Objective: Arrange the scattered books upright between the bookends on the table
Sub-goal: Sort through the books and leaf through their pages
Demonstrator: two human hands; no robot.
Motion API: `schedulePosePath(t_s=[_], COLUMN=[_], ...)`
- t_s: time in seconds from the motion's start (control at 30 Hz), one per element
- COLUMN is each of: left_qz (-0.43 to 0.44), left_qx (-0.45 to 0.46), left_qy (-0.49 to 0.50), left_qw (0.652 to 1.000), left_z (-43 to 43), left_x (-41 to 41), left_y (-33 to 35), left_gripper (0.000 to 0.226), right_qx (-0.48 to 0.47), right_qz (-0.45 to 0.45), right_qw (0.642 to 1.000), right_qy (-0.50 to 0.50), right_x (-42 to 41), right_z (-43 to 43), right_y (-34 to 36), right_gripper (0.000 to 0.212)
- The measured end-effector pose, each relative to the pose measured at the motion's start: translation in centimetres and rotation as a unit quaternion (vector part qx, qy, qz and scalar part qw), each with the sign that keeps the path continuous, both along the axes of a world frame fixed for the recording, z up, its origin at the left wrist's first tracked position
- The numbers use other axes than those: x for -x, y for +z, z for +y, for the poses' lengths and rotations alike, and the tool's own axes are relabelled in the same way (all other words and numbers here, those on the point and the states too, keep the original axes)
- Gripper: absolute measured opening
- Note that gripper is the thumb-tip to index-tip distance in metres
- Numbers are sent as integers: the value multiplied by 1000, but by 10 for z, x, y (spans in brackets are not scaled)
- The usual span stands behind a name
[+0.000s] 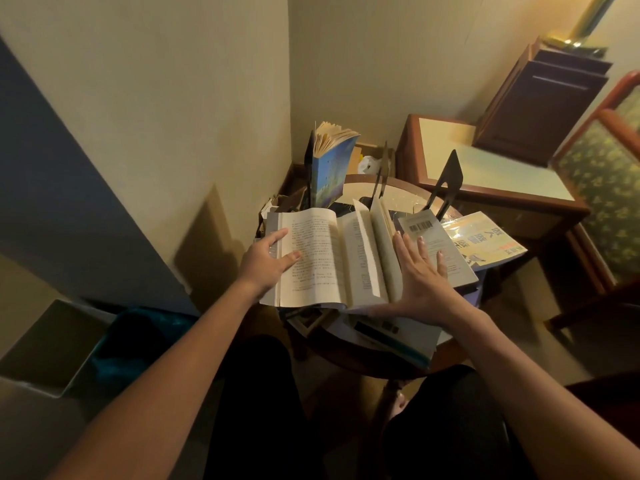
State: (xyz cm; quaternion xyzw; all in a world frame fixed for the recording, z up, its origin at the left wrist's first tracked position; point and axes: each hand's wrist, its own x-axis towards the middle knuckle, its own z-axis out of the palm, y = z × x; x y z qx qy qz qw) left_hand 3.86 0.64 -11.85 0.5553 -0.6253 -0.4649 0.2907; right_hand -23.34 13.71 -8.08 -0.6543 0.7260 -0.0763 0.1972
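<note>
A thick open book (322,258) lies face up on the small round table (398,192). My left hand (268,259) holds its left edge, thumb on the printed page. My right hand (424,268) lies flat, fingers straight, against the book's right side and on a grey book (446,251) with a barcode. A blue paperback (330,169) stands upright at the back beside a dark bookend (309,157). Two more black bookends (381,174) (448,180) stand further right. A yellow-covered book (485,242) lies flat at the right. More books (391,332) lie underneath, near the front edge.
A wooden side table (485,168) with a dark cabinet (540,102) stands behind on the right, beside a patterned chair (602,174). Walls meet in a corner close behind the round table. A grey bin (52,344) and teal cloth (138,337) sit low on the left.
</note>
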Motion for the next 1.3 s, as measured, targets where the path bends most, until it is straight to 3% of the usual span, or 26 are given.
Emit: schedulePosePath(t_s=[0.3,0.47,0.8,0.97,1.13,1.3], left_qz=[-3,4,17,18,27,50], left_qx=[0,-1,2,8,11,-16], left_qy=[0,-1,1,2,-1,-8], left_qw=[1000,1000,1000,1000,1000,999], left_z=[1,1,0,1,2,3], left_x=[1,0,0,2,3,3], left_y=[4,4,7,10,13,18], left_gripper=[61,60,61,61,60,68], right_qx=[24,29,113,233,248,259], right_qz=[-11,-24,8,-69,-52,-64], right_qw=[1000,999,994,966,956,960], right_qy=[-11,-16,10,-90,-144,-86], right_x=[-1,-3,-20,-43,-61,-97], right_z=[2,2,5,4,-1,-7], right_y=[-7,-9,-4,-1,14,32], right_gripper=[151,138,85,65,25,42])
